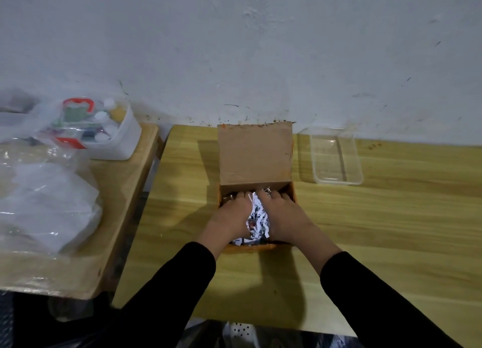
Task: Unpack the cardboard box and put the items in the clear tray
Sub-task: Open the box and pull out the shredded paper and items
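Note:
The cardboard box (255, 154) stands open on the wooden table (378, 217), its lid flap upright against the wall. White shredded paper (257, 217) with dark print fills the box. My left hand (229, 217) and my right hand (285, 217) are both inside the box, pressed around a clump of the shredded paper from either side, fingers dug into it. Whatever lies under the paper is hidden. The clear tray (336, 157) sits empty to the right of the box, near the wall.
A second wooden table (117, 191) on the left carries clear plastic bags (47, 204) and a white bin (112, 133) of small bottles and colourful items. A gap separates the two tables. The wall runs close behind the box and tray.

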Demonstrator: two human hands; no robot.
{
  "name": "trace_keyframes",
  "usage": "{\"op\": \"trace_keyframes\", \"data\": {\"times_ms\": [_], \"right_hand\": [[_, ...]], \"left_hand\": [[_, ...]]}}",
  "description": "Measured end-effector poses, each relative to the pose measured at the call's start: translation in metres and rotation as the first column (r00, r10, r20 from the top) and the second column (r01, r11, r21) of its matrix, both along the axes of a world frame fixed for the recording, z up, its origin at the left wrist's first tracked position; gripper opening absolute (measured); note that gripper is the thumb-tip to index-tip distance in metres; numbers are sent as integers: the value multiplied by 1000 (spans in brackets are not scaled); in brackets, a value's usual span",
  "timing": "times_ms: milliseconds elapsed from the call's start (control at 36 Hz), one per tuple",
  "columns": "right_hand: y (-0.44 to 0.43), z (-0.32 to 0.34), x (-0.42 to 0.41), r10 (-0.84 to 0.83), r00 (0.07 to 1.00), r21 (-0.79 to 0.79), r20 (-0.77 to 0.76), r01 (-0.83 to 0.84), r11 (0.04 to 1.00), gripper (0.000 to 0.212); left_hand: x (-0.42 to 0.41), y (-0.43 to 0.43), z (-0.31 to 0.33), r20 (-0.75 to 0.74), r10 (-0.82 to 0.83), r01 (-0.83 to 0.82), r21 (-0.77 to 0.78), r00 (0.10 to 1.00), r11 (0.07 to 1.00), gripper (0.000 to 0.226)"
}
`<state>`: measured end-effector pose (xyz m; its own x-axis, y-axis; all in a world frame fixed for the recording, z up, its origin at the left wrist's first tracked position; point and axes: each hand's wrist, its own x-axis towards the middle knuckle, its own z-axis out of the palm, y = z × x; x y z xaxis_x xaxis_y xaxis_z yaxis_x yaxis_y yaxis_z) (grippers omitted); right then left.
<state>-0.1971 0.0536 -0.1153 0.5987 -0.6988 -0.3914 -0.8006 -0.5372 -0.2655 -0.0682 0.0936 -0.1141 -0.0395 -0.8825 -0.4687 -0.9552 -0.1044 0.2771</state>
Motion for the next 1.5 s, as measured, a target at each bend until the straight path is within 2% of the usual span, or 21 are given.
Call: {"op": "trace_keyframes", "data": {"times_ms": [139, 278, 444, 611, 694, 889, 1028, 1194, 1333, 1500], "right_hand": [[8, 5, 0, -70, 997, -21, 42, 71, 997, 77], [13, 8, -1, -92, 995, -42, 40, 94, 995, 76], [9, 34, -4, -104, 991, -19, 88, 106, 994, 78], [-4, 70, -10, -108, 988, -39, 115, 113, 993, 92], [-15, 91, -24, -109, 986, -52, 129, 117, 992, 93], [-38, 120, -106, -217, 974, -77, 62, 221, 972, 108], [-36, 110, -193, -354, 934, -59, 47, 356, 933, 112], [-27, 71, -275, -463, 885, -11, 43, 464, 886, 111], [-17, 28, -300, -533, 843, 36, 71, 531, 846, 112], [-15, -3, -291, -586, 798, 117, 141, 574, 810, 106]], "left_hand": [[-4, 3, -2, 1, 46, -46, -75, 999, 996, 67], [-6, 5, -3, -19, 63, -65, -96, 998, 993, 67], [-1, -2, 13, -47, 29, -34, -118, 998, 992, 82], [1, -22, 52, -45, -34, 26, -168, 998, 986, 84], [-11, -34, 75, -84, -19, 5, -157, 996, 988, 86], [-92, -64, 109, -180, -104, 79, -139, 978, 987, 85], [-179, -74, 105, -212, -239, 213, -137, 948, 967, 80], [-258, -72, 73, -229, -332, 314, -112, 915, 943, 76], [-282, -68, 42, -250, -344, 333, -87, 905, 939, 74], [-270, -68, 17, -247, -341, 331, -83, 907, 940, 75]]}}
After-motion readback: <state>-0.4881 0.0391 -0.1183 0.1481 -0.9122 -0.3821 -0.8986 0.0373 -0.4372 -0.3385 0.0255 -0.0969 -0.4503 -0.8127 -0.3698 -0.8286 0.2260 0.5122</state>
